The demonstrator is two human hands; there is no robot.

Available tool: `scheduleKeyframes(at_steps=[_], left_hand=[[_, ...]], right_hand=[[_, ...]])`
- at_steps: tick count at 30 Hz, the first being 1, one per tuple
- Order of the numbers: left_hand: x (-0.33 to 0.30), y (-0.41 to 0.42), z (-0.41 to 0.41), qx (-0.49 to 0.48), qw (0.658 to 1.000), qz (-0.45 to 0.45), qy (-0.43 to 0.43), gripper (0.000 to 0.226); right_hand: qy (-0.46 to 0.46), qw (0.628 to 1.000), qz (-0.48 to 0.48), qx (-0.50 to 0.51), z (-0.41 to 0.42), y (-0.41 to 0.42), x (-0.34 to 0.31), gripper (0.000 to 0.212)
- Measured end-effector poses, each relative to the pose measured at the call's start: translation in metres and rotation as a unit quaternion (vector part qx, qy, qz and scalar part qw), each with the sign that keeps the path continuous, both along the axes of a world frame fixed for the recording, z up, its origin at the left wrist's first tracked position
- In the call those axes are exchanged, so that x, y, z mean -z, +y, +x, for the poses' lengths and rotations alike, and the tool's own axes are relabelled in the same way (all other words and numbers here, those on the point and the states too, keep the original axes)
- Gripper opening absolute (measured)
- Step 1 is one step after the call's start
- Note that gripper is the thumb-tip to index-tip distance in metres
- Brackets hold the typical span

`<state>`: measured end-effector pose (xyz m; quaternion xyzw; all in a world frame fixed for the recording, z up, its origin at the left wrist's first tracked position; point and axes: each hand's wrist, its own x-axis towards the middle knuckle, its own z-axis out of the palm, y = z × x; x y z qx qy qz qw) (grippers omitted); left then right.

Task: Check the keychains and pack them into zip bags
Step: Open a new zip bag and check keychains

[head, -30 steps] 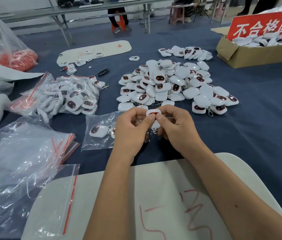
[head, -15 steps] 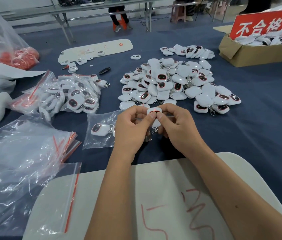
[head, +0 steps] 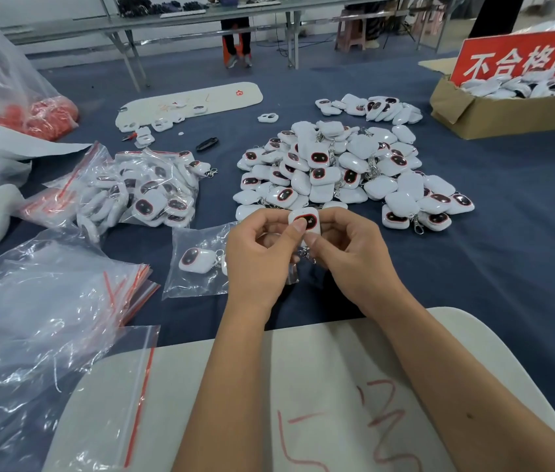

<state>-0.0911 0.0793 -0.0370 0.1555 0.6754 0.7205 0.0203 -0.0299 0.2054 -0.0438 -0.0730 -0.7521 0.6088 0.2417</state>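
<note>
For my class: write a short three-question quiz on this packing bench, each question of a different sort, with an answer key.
1. True or false: both hands hold the same single keychain.
2. Multiple choice: the zip bag lying just left of the left hand is A) empty, B) holding at least one keychain, C) full of red parts.
3. Short answer: where does the cardboard box with the red sign stand relative to the big loose pile?

Key: 1 true, the right hand pinches it too. 2 B. 3 Behind it, to the right.
</note>
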Motion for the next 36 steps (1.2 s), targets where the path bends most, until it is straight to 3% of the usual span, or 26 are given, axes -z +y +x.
scheduleKeyframes(at_steps=[4, 8, 13, 19, 23, 27, 36], left_hand=[[0.0010, 0.0062, 0.0026, -0.050, 0.996, -0.053, 0.060, 0.002], [0.0059, 0.0053, 0.0027, -0.139, 0.959, -0.203, 0.139, 0.008], [0.0050, 0.0058, 0.0037, -0.175, 0.934, -0.282, 0.135, 0.028], [0.0023, 0.0012, 0.0042, -0.236, 0.900, -0.328, 0.163, 0.034], [0.0030, -0.0014, 0.0027, -0.239, 0.882, -0.381, 0.139, 0.032], [0.0023, -0.0010, 0.0013, -0.247, 0.878, -0.394, 0.116, 0.017], [0.0023, 0.0012, 0.0017, -0.195, 0.915, -0.311, 0.165, 0.020]], right_hand=[[0.008, 0.998, -0.043, 0.038, -0.0001, 0.0030, 0.0014, 0.018], [0.006, 0.995, -0.086, 0.058, -0.0013, 0.0040, 0.0016, 0.018], [0.001, 0.995, -0.085, 0.056, -0.0013, 0.0036, 0.0028, 0.018], [0.000, 0.997, -0.065, 0.035, -0.0020, 0.0034, 0.0037, 0.014], [-0.007, 0.997, -0.061, 0.037, -0.0030, 0.0040, 0.0050, 0.014], [-0.010, 0.998, -0.047, 0.039, -0.0030, 0.0047, 0.0062, 0.012], [-0.025, 0.999, -0.028, 0.009, -0.0029, -0.0003, 0.0038, 0.029]])
